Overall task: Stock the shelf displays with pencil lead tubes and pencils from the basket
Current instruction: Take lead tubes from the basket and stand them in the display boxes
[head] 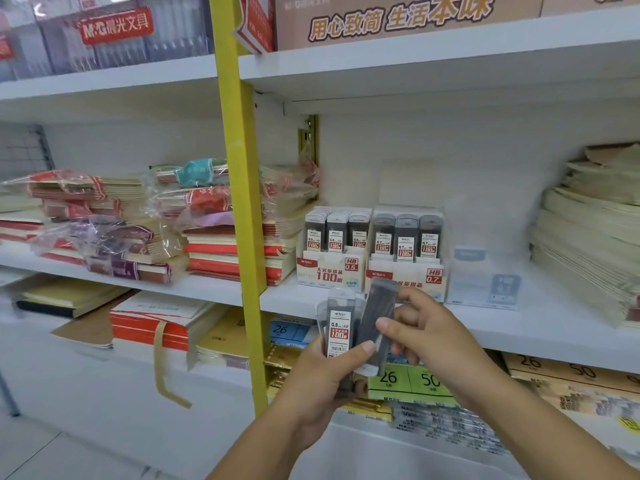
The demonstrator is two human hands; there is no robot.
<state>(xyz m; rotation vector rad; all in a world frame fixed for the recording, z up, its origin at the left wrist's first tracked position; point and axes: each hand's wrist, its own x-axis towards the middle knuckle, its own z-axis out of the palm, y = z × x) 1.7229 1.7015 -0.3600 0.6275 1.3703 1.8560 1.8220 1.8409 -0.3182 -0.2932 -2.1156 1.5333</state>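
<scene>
- The left hand point(323, 379) grips a 0.5 HB lead tube point(338, 329) upright, fingers curled behind it and the thumb pressed across its lower front. The label faces the camera. Whether more tubes sit behind it, I cannot tell.
- The right hand point(427, 336) pinches a second lead tube point(376, 315) between thumb and fingers. This tube is dark, shows no label, and tilts with its top leaning right, its lower part touching the first tube's right edge.
- Both tubes are held just in front of the white shelf point(540, 332), below the display boxes.
- The HB 0.5 display box point(330, 270) stands on that shelf and holds three rows of upright 0.5 tubes point(335, 232), packed front to back.
- Touching its right side, the HB 0.7 display box point(407, 277) holds three rows of 0.7 tubes point(406, 235) in the same way.
- Further right stands a pale box with a blue label point(483, 284) — what it holds is too blurred to tell.
- At the shelf's right end lies a tall stack of cream paper pads point(588, 237).
- Left of the yellow upright post point(242, 202), stacked red and cream notebooks point(228, 249) lie flat, some in clear plastic wrap point(100, 237).
- The shelf below carries flat packs — one has a green label reading 26 and 50 point(410, 379).
- On the top shelf sits a cardboard carton point(398, 20) printed with large Chinese characters.
</scene>
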